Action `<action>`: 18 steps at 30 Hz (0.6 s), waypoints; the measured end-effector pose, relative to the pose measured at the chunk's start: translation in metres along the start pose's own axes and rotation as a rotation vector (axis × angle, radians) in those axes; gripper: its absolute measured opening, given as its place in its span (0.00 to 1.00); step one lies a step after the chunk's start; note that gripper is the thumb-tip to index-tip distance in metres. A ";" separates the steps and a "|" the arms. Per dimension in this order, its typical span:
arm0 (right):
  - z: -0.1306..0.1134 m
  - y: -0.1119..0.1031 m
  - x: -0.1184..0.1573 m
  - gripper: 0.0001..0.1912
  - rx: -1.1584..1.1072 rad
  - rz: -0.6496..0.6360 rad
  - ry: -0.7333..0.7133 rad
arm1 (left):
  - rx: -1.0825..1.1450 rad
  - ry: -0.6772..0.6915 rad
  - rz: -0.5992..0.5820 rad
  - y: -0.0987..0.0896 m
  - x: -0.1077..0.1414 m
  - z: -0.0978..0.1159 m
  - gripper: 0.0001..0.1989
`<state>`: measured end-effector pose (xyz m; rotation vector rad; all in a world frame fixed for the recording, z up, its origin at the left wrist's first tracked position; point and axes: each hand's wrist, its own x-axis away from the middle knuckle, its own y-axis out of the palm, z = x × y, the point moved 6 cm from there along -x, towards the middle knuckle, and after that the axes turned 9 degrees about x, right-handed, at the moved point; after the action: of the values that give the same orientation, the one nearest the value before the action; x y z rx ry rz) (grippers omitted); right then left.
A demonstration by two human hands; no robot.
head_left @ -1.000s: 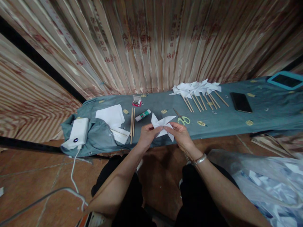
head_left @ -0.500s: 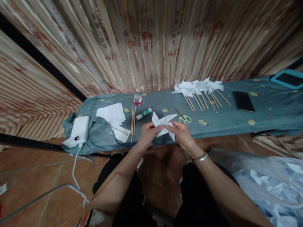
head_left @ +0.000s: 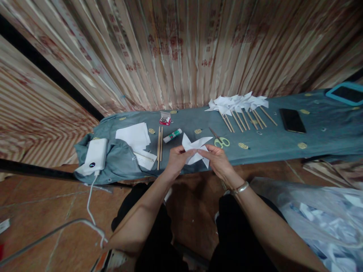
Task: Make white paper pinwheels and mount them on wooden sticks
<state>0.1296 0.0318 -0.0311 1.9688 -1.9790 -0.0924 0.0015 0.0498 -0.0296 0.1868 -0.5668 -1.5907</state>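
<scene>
A white paper pinwheel is held between both hands above the front edge of the cloth-covered table. My left hand pinches its left side, the thumb near the centre. From the right, my right hand grips it with the thumb also at the middle. Just beyond lie a green and white glue stick and scissors with light green handles. Several finished-looking pinwheels on wooden sticks lie in an overlapping row at the back. Loose wooden sticks rest left of the glue.
White paper sheets, a small open red box and a white power bank with a cable occupy the left side. A black phone and a blue-framed device lie right. A plastic bag stands at the lower right.
</scene>
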 end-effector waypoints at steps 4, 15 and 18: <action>-0.002 0.001 -0.001 0.16 0.027 -0.009 -0.010 | 0.010 0.005 -0.007 0.000 -0.001 0.000 0.17; -0.001 -0.002 -0.004 0.16 0.093 -0.015 -0.034 | 0.026 0.010 -0.033 0.000 -0.002 -0.001 0.14; -0.003 -0.001 -0.003 0.16 0.103 -0.020 -0.048 | 0.014 0.020 -0.042 0.000 -0.001 0.000 0.14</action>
<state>0.1308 0.0354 -0.0294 2.0691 -2.0320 -0.0433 0.0018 0.0511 -0.0299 0.2258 -0.5621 -1.6242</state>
